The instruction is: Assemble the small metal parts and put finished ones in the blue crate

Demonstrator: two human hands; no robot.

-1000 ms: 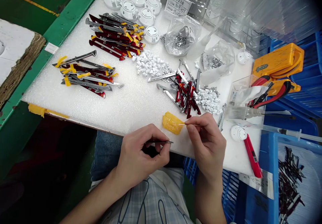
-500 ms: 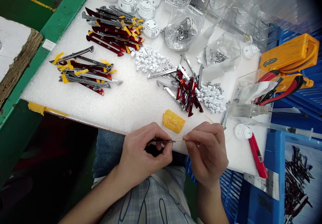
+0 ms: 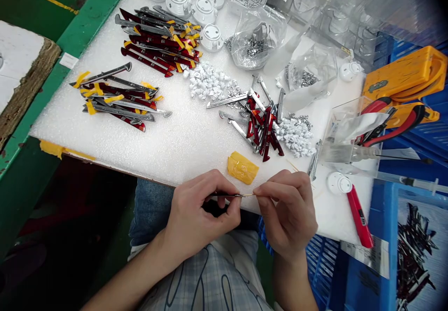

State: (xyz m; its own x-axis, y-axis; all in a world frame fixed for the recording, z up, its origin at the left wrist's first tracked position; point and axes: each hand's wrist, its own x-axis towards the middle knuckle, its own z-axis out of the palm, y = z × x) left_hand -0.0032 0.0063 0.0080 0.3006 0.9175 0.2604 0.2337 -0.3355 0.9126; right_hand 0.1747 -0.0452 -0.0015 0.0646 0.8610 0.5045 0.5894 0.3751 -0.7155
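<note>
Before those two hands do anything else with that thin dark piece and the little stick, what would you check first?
1. Left hand grips the thin dark piece: ok.
2. Right hand pinches the pale stick: ok.
3. Stick tip meets the piece's end: ok.
4. Anything on the stick tip: cannot tell.
5. Yellow pad close beside the hands: ok.
6. Loose red and silver pieces apart from the hands: ok.

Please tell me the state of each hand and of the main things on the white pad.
left hand: pinching a thin dark strip, level.
right hand: pinching a fine stick at the strip's tip.
yellow tape piece: lying crumpled.
red knife: lying flat.
plastic bag: open.
</note>
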